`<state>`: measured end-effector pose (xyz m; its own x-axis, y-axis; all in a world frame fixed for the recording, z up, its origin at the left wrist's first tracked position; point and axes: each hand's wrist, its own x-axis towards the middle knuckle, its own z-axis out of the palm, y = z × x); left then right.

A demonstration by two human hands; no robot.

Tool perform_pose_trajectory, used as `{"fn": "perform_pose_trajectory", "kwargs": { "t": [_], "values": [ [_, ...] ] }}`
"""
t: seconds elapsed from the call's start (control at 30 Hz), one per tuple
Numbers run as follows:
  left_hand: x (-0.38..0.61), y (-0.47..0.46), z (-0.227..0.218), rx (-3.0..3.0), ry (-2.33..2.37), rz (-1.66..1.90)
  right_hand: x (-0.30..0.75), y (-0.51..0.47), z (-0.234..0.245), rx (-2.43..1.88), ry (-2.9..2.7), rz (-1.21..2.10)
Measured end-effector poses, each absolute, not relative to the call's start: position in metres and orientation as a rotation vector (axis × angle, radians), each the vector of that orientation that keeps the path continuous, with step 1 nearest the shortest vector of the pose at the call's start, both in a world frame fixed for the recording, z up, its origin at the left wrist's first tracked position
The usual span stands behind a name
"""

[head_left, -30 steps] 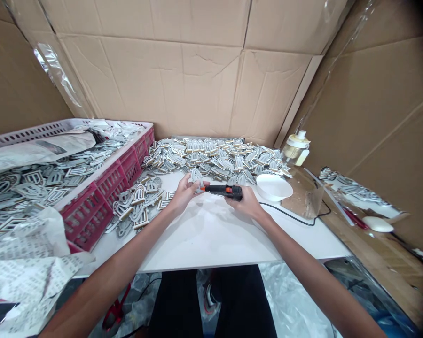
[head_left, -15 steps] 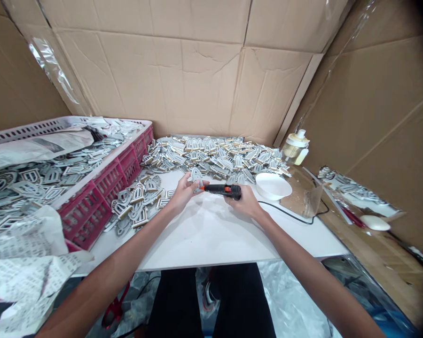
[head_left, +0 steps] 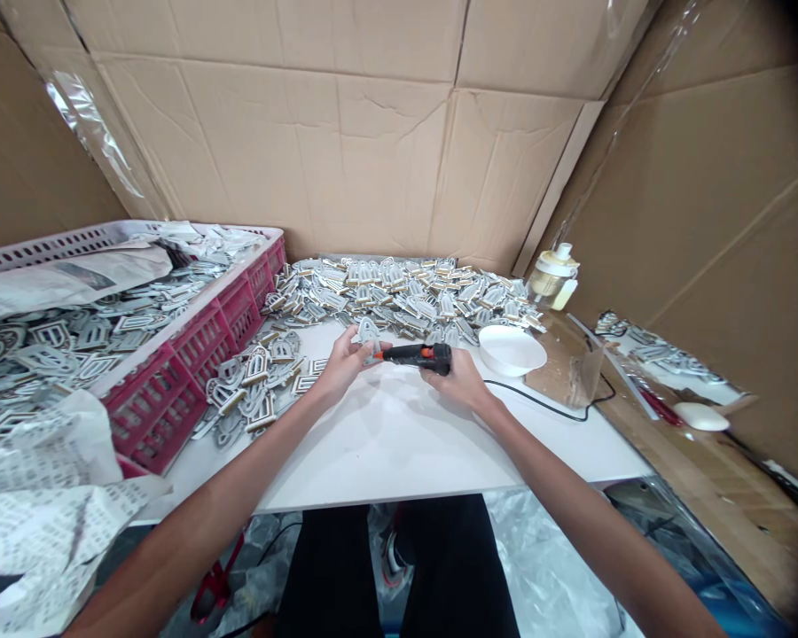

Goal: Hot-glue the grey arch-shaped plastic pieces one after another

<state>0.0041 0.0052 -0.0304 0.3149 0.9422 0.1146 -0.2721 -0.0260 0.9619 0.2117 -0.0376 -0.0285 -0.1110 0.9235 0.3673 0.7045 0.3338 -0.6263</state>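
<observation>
My left hand point(head_left: 346, 359) pinches a small grey-white arched piece point(head_left: 368, 332) over the white table. In my right hand point(head_left: 457, 379) is a black glue gun point(head_left: 412, 356) with an orange tip, its fingers wrapped round the handle. The gun points left, and its tip is at the lower part of the piece; whether it touches cannot be made out. Similar pieces with wooden-looking edges lie in a small heap point(head_left: 256, 381) left of my left hand. A long pile of such pieces point(head_left: 399, 288) stretches along the back of the table.
At the left stands a pink-and-white plastic crate point(head_left: 192, 368) full of pieces and newspaper point(head_left: 46, 496). Right of my right hand are a white bowl point(head_left: 512, 352), a black cable point(head_left: 538, 400) and a cardboard sheet point(head_left: 559, 377). A clear bottle point(head_left: 553, 276) stands behind them. Cardboard walls point(head_left: 372, 133) surround the table.
The view has shifted slightly, moving the scene a little to the left. Both hands keep nearly the same pose, with the glue gun's tip still at the arched piece.
</observation>
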Motion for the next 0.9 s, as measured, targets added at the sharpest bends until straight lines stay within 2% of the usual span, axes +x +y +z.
{"fn": "perform_pose_trajectory", "kwargs": {
  "t": [0.53,0.9],
  "values": [
    [0.0038,0.0034,-0.0282,1.290,0.758,1.123,0.2115,-0.0372,-0.0275,-1.469,-1.849,0.457],
    [0.0058,0.0052,-0.0310,1.530,0.664,1.210,0.2167,-0.0394,-0.0222,-1.357,-1.902,0.773]
  ]
}}
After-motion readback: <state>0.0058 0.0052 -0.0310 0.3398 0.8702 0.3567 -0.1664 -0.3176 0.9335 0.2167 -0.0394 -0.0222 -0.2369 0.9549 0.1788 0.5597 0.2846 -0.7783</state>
